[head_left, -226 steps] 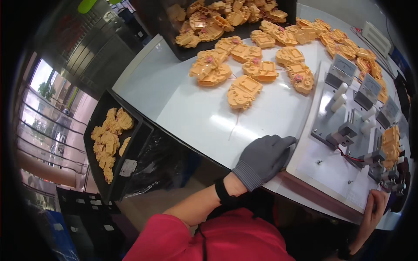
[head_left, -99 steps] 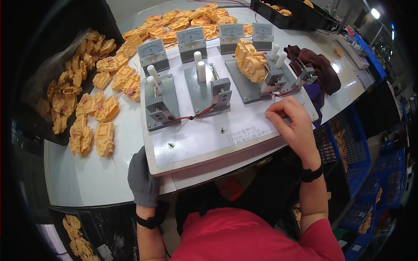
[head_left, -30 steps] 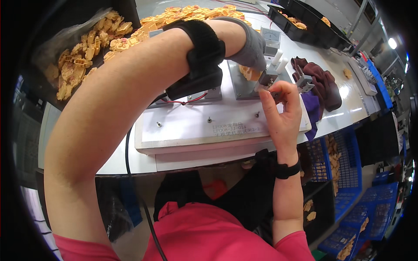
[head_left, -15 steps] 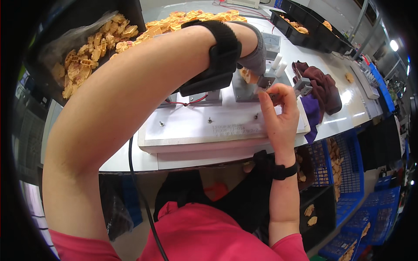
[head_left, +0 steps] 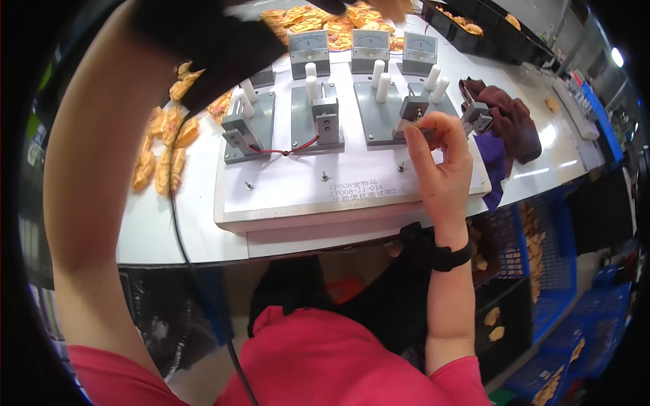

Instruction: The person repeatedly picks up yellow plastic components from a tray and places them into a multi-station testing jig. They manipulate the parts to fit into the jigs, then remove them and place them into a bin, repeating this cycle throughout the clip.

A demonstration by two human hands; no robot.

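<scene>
My right hand (head_left: pixel 443 152) is closed, thumb and fingertips pinched together beside the grey clamp block (head_left: pixel 414 107) of a test fixture. What the fingertips hold, if anything, is hidden. My left arm reaches up and forward, a black strap (head_left: pixel 203 51) at its wrist. Only a blurred part of my left hand (head_left: pixel 389 8) shows at the top edge, near a heap of orange-yellow plastic parts (head_left: pixel 311 20); its fingers cannot be read. On the white fixture board (head_left: pixel 284 193) stand several grey plates with white posts (head_left: pixel 382 88), clamp blocks and red wires (head_left: pixel 288 152).
Grey dial meters (head_left: pixel 370 51) line the board's back. More plastic parts (head_left: pixel 169 169) lie at left under a black cable (head_left: pixel 174 210). A brown cloth (head_left: pixel 504 122) and purple cloth (head_left: pixel 493 162) lie at right. Black bins (head_left: pixel 528 57) stand far right; blue baskets (head_left: pixel 555 264) sit below.
My left hand has left the fixture, swinging up and left toward the far heap and uncovering the meters and plates. My right hand stays at the clamp block, almost unmoved.
</scene>
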